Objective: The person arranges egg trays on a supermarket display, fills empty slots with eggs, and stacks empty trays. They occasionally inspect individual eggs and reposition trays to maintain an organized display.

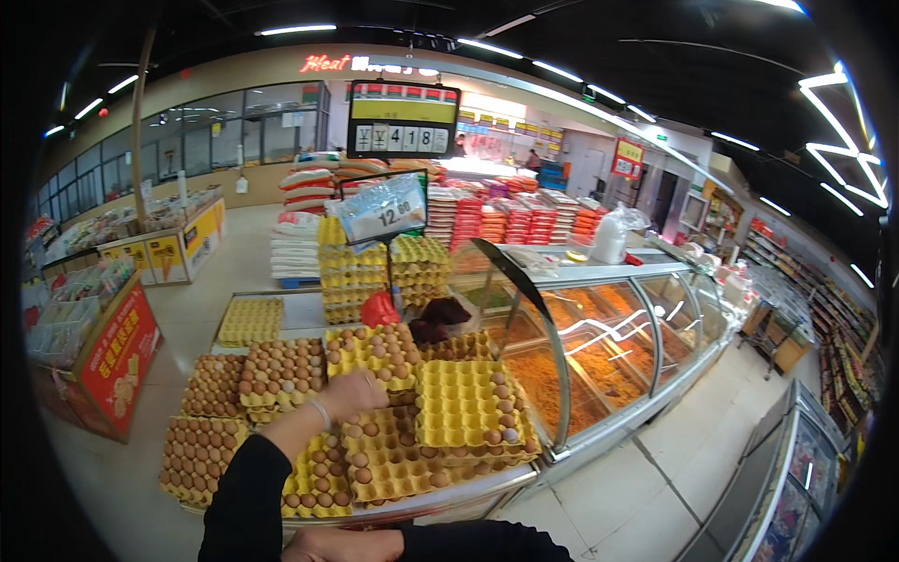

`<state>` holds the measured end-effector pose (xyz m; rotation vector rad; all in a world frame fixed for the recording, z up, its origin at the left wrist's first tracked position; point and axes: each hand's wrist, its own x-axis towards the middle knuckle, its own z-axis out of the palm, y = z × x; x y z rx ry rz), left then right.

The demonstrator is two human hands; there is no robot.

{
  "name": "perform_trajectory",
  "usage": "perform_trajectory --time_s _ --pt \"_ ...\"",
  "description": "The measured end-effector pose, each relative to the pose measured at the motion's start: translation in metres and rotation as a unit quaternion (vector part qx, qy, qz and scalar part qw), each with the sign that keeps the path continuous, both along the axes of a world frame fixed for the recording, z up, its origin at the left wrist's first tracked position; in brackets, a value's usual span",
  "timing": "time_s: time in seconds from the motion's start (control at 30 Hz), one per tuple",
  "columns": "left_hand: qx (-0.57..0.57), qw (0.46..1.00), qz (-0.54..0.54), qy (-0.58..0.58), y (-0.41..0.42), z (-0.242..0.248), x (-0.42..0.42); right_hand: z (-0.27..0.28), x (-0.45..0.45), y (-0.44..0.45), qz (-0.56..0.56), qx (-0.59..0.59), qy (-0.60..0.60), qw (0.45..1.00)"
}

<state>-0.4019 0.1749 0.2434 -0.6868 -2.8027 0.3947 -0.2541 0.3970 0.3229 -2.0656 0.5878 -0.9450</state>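
Observation:
My left hand, with a bracelet at the wrist, reaches over the egg trays with its fingers curled. Its fingers are near the front edge of a yellow egg tray holding brown eggs; whether they grip anything is hidden. My right hand is low at the bottom edge, partly cut off, and its fingers are hidden. To the right, a yellow tray has eggs only along its right side. Beneath and left of it lies a partly filled tray. Another tray with eggs sits under my left forearm.
Full egg trays stand at the left. Behind are stacked egg trays, a price sign on a post and a red plastic bag. A curved-glass display case adjoins the right side. Rice sacks are piled farther back.

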Motion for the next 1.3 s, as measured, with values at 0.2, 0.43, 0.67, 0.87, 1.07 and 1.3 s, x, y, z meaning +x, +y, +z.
perform_trajectory --time_s 0.2,0.43,0.67,0.87,1.07,1.3 --pt "0.307 0.951 0.002 -0.043 0.122 -0.068 0.088 0.019 -0.105 -0.022 -0.259 -0.086 -0.088 0.958" --pt "0.754 0.655 0.032 -0.045 0.258 0.004 0.1 -0.033 -0.354 -0.052 -0.417 0.106 -0.783 0.448" --pt "0.716 0.629 -0.152 -0.262 0.3 0.025 0.088 -0.09 -0.451 0.062 -0.551 -0.012 -0.772 0.317" --pt "0.646 0.569 -0.301 -0.41 0.342 0.021 0.098 -0.072 -0.417 0.134 -0.911 -0.068 0.125 0.387" --pt "0.749 0.583 -0.106 -0.297 0.251 -0.054 0.126 -0.136 -0.315 0.163 -0.772 -0.044 0.112 0.624" --pt "0.82 0.508 0.23 -0.128 0.137 -0.178 0.21 -0.207 -0.217 0.133 -0.661 0.274 -0.247 0.654"
